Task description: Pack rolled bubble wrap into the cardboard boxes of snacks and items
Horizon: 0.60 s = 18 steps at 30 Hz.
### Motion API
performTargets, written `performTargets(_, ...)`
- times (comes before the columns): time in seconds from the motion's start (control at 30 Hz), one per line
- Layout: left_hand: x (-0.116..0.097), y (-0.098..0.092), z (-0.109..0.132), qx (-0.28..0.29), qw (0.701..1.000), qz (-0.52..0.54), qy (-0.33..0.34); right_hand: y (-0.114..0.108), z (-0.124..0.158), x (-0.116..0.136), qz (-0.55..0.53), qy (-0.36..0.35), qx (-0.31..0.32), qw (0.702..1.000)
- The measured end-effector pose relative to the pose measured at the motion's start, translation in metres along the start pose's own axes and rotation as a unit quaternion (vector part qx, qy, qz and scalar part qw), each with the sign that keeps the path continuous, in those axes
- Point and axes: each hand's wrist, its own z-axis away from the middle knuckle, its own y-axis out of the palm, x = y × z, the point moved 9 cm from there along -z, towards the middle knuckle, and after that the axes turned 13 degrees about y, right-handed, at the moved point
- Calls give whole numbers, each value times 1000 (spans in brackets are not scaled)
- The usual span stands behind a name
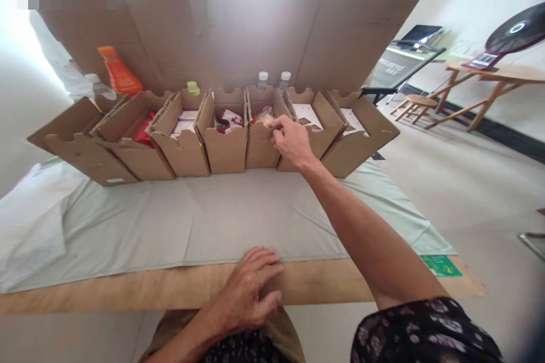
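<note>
My right hand (293, 140) reaches to the front rim of an open cardboard box (260, 150) in a row of several. Its fingers are curled together beside a clear plastic packet (266, 117) with reddish and pale contents. Whether they grip the packet or the box rim, I cannot tell. My left hand (252, 288) lies at the table's front edge with its fingers stretched out, holding nothing. The box to the left contains a red and white packet (232, 118). White box-like items (307, 116) stand in the box to the right.
A tall cardboard panel (221, 34) rises behind the row. Left are an orange bottle (121, 72) and a red packet (145, 131). Two white-capped bottles (263, 80) stand behind. A pale green cloth (204, 221) covers the table (128, 289). A fan (517, 28) stands far right.
</note>
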Motion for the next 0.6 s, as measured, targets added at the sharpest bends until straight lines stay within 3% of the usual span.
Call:
performTargets(0.07,2,-8,0,-58,998,26,5,-2,12,4,0,-3,-6,1000)
performTargets(0.17,5,-17,5,-114,992,46,-4,-21,64,5,4,-22,0,1000)
performTargets(0.3,9,-40,25,-215,976,22,-34,-73,173,0,23,-99,9,995)
performTargets(0.4,14,-64,37,-268,961,-7,-63,-122,242,-22,20,-116,-1,993)
performTargets(0.43,17,-74,38,-286,955,-9,-74,-140,256,-37,22,-89,-29,995)
performTargets(0.53,21,-98,29,-329,941,8,-83,-195,287,-103,-22,94,-189,977)
performTargets(0.6,24,-104,15,-331,940,37,-78,-201,303,-146,-95,183,-202,957)
